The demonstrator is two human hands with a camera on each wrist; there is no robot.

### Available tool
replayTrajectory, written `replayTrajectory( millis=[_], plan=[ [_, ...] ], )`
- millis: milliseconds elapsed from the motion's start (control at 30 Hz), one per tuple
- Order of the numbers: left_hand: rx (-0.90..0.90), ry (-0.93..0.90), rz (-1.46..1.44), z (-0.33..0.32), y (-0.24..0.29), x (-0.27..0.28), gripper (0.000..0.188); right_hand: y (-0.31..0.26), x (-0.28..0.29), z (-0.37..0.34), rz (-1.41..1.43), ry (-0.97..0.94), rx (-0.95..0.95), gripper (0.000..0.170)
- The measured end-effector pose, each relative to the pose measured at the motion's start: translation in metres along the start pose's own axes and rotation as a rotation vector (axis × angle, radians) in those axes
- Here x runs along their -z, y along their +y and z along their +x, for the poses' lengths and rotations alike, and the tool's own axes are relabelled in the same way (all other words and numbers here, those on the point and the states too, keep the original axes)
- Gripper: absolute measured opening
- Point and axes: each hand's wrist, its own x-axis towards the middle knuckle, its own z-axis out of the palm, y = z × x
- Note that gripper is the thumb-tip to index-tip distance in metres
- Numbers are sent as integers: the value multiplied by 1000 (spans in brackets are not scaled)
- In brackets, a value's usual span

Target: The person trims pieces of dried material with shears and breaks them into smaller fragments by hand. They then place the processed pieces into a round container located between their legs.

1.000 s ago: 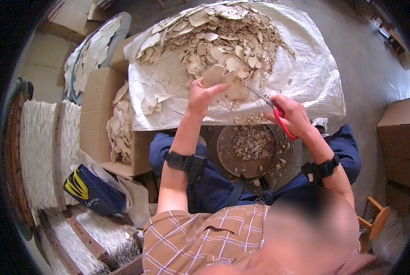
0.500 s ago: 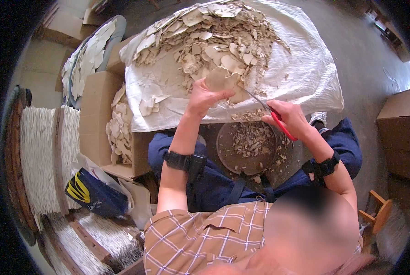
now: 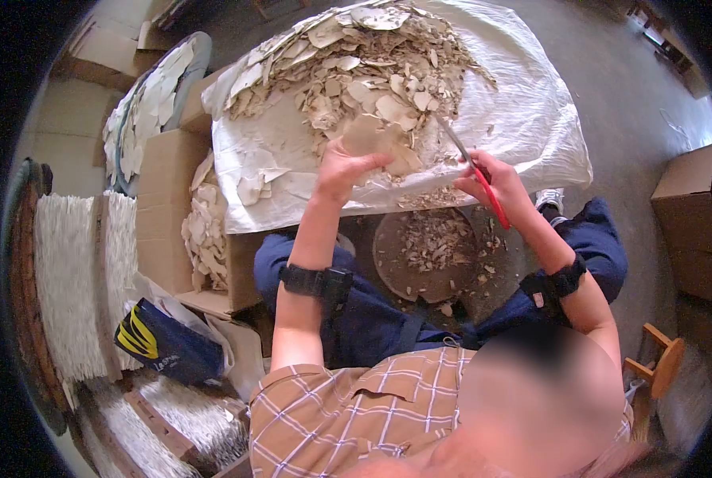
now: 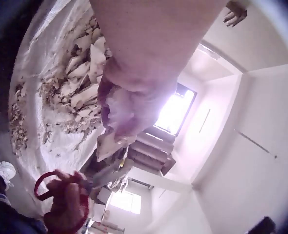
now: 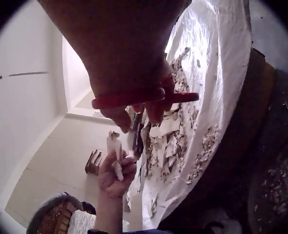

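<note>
In the head view my left hand [image 3: 342, 171] holds a thin, flat, pale piece [image 3: 364, 137] with an uneven edge, thumb across its near side. My right hand [image 3: 495, 179] grips red-handled scissors [image 3: 497, 207], their metal blades pointing away from me, to the right of the piece. A large heap of similar pale, brittle-looking pieces [image 3: 396, 111] lies just beyond both hands. In the left wrist view the scissors' red handle [image 4: 44, 181] loops round the right hand's fingers. The right wrist view shows the held piece [image 5: 113, 145] upright in the left hand [image 5: 115, 176].
The heap lies on a white sheet [image 3: 531, 135]. Below its near edge stands a round tray [image 3: 385, 267] with small scraps. At left, a cardboard box [image 3: 163, 207] contains more flat pieces, with a blue bag [image 3: 173, 342] nearer. A wooden stool [image 3: 665, 366] stands at right.
The scissors have swung from the edge of the held piece to point more directly away, with their tips farther out. The left hand still holds the piece, now tilted slightly differently.
</note>
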Motion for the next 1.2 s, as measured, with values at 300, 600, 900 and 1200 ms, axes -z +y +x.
replayTrajectory(
  millis=[300, 600, 900, 1200],
  plan=[
    [135, -211, 10, 0, -9, -40, 36, -32, -8, 18, 641, 48, -110, 34],
    [148, -220, -431, 3, -13, -50, 35, -13, -8, 26, 1016, -51, -271, 35],
    [193, 167, -530, 12, -21, -25, 17, 14, 1, 36, -129, 142, -174, 36],
    [55, 353, -548, 16, -9, -12, 21, -12, -18, 23, 145, -47, -84, 34]
  ],
)
